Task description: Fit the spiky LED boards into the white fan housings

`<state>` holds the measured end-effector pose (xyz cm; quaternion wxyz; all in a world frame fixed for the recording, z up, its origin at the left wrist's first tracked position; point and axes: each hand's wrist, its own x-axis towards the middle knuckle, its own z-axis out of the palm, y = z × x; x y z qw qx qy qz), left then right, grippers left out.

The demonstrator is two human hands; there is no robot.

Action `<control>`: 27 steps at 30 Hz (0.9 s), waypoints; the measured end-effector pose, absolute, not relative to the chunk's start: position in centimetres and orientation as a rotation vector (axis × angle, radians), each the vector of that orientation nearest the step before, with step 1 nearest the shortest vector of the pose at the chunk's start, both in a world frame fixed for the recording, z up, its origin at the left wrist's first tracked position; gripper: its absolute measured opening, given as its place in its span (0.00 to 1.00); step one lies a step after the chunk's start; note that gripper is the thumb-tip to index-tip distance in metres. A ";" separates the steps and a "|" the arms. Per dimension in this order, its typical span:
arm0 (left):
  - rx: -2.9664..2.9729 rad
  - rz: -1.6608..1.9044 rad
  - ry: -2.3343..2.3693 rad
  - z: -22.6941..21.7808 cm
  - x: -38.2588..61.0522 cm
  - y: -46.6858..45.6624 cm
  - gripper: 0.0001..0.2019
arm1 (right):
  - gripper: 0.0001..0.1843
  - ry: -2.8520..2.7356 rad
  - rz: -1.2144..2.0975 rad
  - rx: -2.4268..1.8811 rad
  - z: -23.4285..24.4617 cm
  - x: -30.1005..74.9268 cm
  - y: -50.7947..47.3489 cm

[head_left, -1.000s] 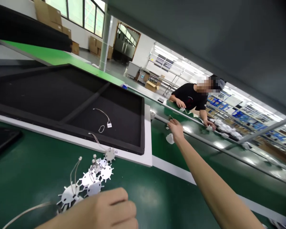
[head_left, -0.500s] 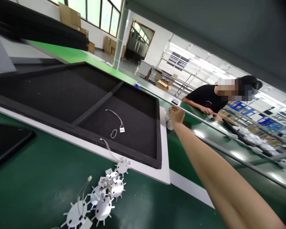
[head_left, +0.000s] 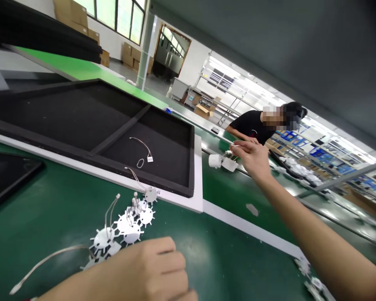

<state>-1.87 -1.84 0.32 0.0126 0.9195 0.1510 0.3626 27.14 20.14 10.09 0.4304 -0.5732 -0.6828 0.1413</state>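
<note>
My right hand [head_left: 252,161] is raised over the far side of the green bench, fingertips pinched on thin wires. From them hang white wired pieces [head_left: 229,164], one of them a rounded white part [head_left: 214,161]. My left hand [head_left: 156,267] is low in front, back upward and fingers curled; anything inside is hidden. Just beyond it lies a cluster of white spiked discs [head_left: 131,233] with short leads. A white cable [head_left: 54,254] with a plug end trails out on the left.
A black divided frame [head_left: 144,179] lies on a white board [head_left: 198,175], holding a small wired connector [head_left: 149,159] and a loose ring. A black device [head_left: 9,177] sits left. More white parts [head_left: 303,267] lie lower right. Across the bench a person in a black shirt [head_left: 249,123] leans over.
My right hand has lifted from the bench beside the frame, moving right with the white pieces now dangling. My left hand has come into view from below. The view has shifted right.
</note>
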 end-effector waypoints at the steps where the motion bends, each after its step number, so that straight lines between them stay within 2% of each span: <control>1: 2.891 1.127 0.423 1.0 -2.0 -1.9 0.11 | 0.10 -1.728 0.359 -1.421 10.3 27.4 18.0; 5: 2.922 1.082 0.421 1.6 -2.1 -2.0 0.10 | 0.06 -1.826 0.375 -1.381 10.0 27.3 9.6; 14: 2.864 1.048 0.338 1.2 -0.7 -2.9 0.12 | 0.10 -1.860 0.346 -1.303 5.5 26.0 -4.5; 18: 2.826 1.074 0.399 1.1 -0.4 -2.8 0.10 | 0.16 -1.757 0.418 -1.245 3.9 26.6 -6.9; 24: 2.751 1.100 0.442 0.6 0.0 -2.5 0.11 | 0.09 -1.528 0.486 -1.307 4.3 26.7 -7.5; 27: 2.739 1.051 0.376 0.5 0.0 -2.5 0.11 | 0.09 -1.430 0.425 -1.268 4.8 27.0 -7.5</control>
